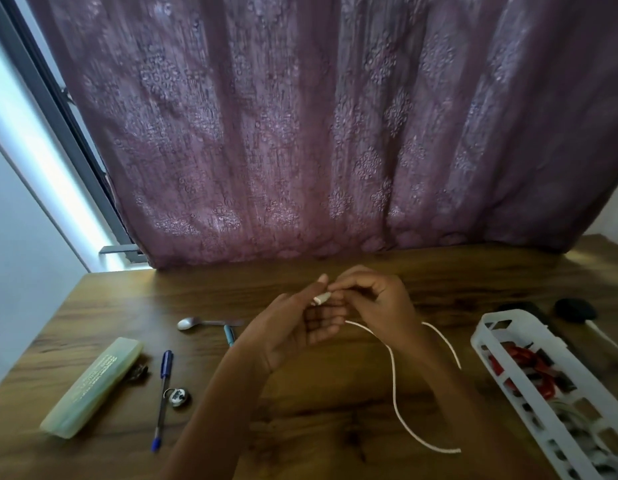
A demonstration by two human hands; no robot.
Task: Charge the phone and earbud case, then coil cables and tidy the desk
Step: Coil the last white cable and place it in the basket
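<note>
Wood tabletop (318,427), purple curtain (300,133) behind. Left hand (293,327) and right hand (377,306) both pinched white cable (392,375) at plug end (rest trailed loose across tabletop). Step looked like coiling start; next needs even loops.

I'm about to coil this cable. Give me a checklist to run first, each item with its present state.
1. Plug gripped: ok; left hand and right hand both pinch the plug of the white cable.
2. Cable untangled: ok where visible; it lies in one open loop on the desk.
3. Far end free: cannot tell; it passes behind the right forearm.
4. Clutter clear of cable: ok; spoon and blue pen lie apart, to its left.
5. Room in white basket: cannot tell; red and black items already lie inside.
</note>
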